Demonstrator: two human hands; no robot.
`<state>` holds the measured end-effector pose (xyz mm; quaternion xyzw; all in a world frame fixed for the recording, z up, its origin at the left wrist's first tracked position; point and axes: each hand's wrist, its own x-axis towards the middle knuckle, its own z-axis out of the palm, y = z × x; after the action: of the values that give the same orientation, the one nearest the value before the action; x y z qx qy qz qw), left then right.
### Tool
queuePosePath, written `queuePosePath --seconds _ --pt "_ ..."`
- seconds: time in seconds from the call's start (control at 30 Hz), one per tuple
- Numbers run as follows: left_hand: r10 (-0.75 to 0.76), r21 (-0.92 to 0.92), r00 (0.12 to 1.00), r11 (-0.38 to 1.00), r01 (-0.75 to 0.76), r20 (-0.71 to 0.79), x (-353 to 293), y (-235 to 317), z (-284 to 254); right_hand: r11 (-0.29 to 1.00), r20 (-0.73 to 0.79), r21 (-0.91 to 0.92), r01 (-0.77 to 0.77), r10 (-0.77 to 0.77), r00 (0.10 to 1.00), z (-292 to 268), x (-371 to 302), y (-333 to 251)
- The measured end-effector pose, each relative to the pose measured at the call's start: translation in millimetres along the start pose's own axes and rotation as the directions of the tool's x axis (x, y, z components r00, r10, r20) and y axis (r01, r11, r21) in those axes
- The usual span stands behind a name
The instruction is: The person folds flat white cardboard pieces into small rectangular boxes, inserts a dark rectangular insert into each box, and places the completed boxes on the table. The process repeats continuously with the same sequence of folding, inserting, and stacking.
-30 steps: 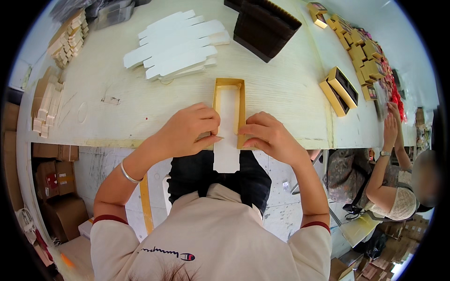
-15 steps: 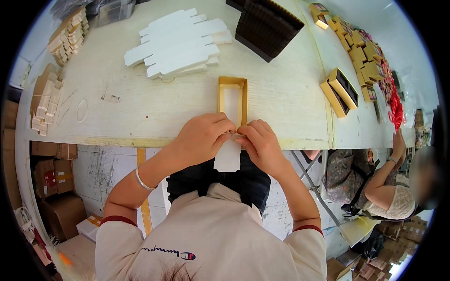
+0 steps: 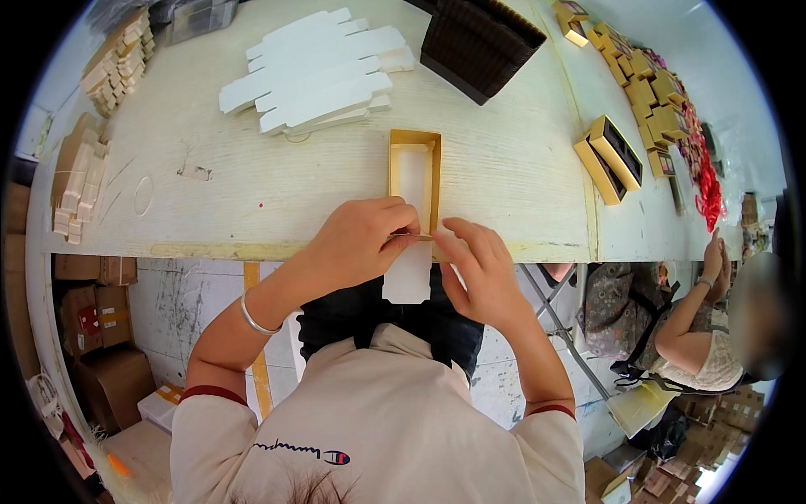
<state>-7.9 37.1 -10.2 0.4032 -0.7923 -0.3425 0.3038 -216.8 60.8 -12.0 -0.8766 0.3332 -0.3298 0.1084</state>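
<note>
A small gold-walled cardboard box [image 3: 436,178], white inside, lies on the table in front of me with its near end at the table's front edge. From that end a long white flap [image 3: 407,281] sticks out over the edge toward my lap. My left hand [image 3: 365,239] is closed, its thumb and fingers pinching the box's near left corner. Beside the near right corner my right hand [image 3: 478,267] has its fingers apart, thumb away from the box and fingertips close to the folded end piece. Whether those fingertips touch it, I cannot tell.
Flat white box blanks [image 3: 319,76] lie stacked beyond the box, next to a stack of dark brown trays [image 3: 480,46]. Two gold boxes with dark inserts [image 3: 609,160] stand at right; more gold boxes [image 3: 659,101] lie behind. Folded card stacks [image 3: 80,181] line the left. Another person [image 3: 693,336] sits at right.
My right hand has let go of the box's near corner, opened its fingers and drawn slightly right and back. My left hand keeps its pinch.
</note>
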Motion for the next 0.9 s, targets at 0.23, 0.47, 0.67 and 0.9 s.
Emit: queuePosePath --seconds 0.23,0.47,0.67,0.9 --pt "-0.023 -0.033 0.994 0.999 0.027 0.103 4.6 0.2 -7.8 0.995 -0.098 0.023 0.094 -0.091 0.991 10.3 -11.1 4.6" --pt "-0.269 -0.378 0.902 0.839 0.392 0.339 12.1 -1.0 -29.7 0.632 -0.083 0.693 -0.346 0.547 0.833 25.0 22.8 5.1" --pt "-0.04 -0.177 0.994 0.984 0.021 -0.106 3.3 -6.3 -2.0 0.834 -0.118 0.4 -0.38 0.458 0.881 28.6 22.8 2.8" --pt "-0.038 0.153 0.996 0.987 0.049 -0.077 -3.8 6.8 0.1 0.92 -0.024 -0.386 0.062 -0.077 0.997 22.3 20.1 5.7"
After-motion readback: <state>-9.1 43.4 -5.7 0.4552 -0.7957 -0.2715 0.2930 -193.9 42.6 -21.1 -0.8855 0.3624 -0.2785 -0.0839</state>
